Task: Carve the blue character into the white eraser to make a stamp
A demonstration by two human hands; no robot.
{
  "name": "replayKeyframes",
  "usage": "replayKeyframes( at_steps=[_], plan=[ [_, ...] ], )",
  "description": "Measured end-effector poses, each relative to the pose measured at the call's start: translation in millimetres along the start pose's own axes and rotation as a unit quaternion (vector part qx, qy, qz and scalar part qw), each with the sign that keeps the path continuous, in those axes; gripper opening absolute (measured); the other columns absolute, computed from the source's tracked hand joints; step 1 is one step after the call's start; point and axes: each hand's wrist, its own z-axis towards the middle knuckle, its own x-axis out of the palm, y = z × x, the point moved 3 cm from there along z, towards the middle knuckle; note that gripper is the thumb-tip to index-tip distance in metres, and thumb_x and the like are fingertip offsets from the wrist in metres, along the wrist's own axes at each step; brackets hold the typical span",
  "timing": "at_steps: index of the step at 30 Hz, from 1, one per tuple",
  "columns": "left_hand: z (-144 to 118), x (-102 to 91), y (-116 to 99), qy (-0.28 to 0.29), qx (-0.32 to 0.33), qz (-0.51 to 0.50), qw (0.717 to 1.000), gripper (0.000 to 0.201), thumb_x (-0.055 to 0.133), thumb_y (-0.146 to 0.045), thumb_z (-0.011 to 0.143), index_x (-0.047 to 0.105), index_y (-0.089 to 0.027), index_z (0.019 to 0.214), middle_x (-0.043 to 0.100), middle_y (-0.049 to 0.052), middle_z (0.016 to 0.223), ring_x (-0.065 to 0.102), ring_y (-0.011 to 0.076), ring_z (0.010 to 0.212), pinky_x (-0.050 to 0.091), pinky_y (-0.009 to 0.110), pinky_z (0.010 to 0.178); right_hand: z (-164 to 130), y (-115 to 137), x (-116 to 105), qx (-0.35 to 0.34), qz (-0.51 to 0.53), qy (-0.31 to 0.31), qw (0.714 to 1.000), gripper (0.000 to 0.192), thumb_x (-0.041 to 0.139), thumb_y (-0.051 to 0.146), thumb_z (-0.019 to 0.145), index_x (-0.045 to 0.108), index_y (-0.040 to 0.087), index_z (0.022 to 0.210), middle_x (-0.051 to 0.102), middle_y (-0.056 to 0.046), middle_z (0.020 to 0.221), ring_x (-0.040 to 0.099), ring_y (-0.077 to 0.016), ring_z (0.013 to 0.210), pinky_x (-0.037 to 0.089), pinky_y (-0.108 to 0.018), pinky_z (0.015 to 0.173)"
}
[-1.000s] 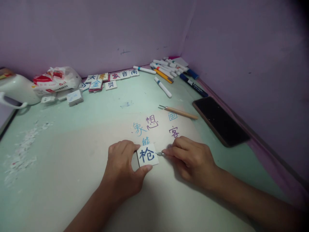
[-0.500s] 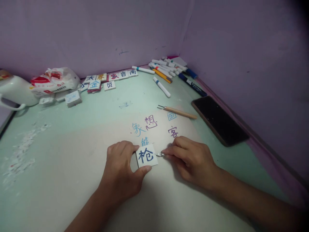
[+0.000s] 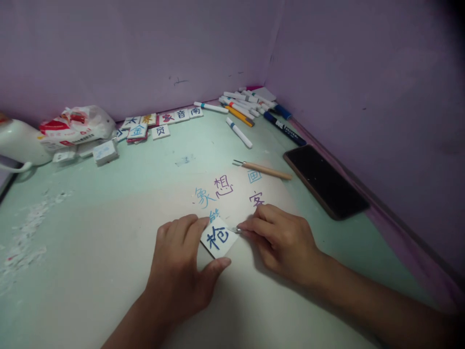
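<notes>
Mostly Matt, a Little Gloss

My white tile looks smooth and matt, and my blade is grey metal. The carving tool is plain wood (metal-looking at one end); the phone is darkly glossy, the bulky pack crinkled plastic film, the mug smooth and shiny.

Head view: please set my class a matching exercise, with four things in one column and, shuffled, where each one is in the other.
1. white tile with a dark blue character
2. metal-tipped tool
3. phone
4. white scraps

A. pinched in the right hand
B. strewn along the left of the table
C. between the left hand's thumb and fingers
D. near the right-hand wall

Pairs: 1-C, 2-A, 3-D, 4-B
</notes>
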Motion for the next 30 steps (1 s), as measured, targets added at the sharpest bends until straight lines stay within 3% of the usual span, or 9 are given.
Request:
replayKeyframes(
  at_steps=[7,19,25,30],
  plan=[
    [2.8,6.7,0.4,-0.007,0.029,-0.025,0.999,0.042,0.06,-0.035,0.083,0.054,-0.008,0.115,0.057,0.015,0.101,0.052,0.0274,0.09,0.04,0.045,0.079,0.9,-0.8,-0.4,-0.012,-0.009,0.008,1.0,0.019,0.052,0.016,0.084,0.071,0.018,0.082,0.057,-0.002,0.066,0.052,-0.0154,0.062,0.029,-0.027,0.051],
    [1.2,7.2,0.6,-0.027,0.029,-0.026,0.999,0.04,0.061,-0.036,0.083,0.056,-0.008,0.112,0.058,0.014,0.098,0.053,0.0265,0.088,0.041,0.045,0.077,1.0,-2.8,-2.3,-0.031,0.012,0.021,0.999,0.018,0.053,0.016,0.084,0.071,0.016,0.08,0.055,-0.002,0.064,0.05,-0.0147,0.061,0.028,-0.028,0.05],
    [1.8,7.0,1.0,-0.027,0.03,-0.031,0.999,0.04,0.061,-0.034,0.083,0.057,-0.007,0.111,0.057,0.014,0.098,0.052,0.0261,0.088,0.041,0.044,0.077,-0.3,-3.5,-2.4,-0.008,0.023,-0.021,0.999,0.018,0.054,0.015,0.083,0.072,0.015,0.085,0.058,-0.003,0.068,0.053,-0.0144,0.061,0.031,-0.027,0.051],
    [2.0,7.5,0.8,-0.025,0.028,-0.035,0.999,0.041,0.062,-0.034,0.082,0.057,-0.006,0.111,0.056,0.014,0.098,0.051,0.0256,0.087,0.04,0.044,0.077,0.2,-1.8,-1.5,-0.015,0.001,-0.018,1.0,0.02,0.054,0.011,0.08,0.073,0.017,0.084,0.06,-0.003,0.069,0.055,-0.0151,0.062,0.03,-0.026,0.05]
  ],
)
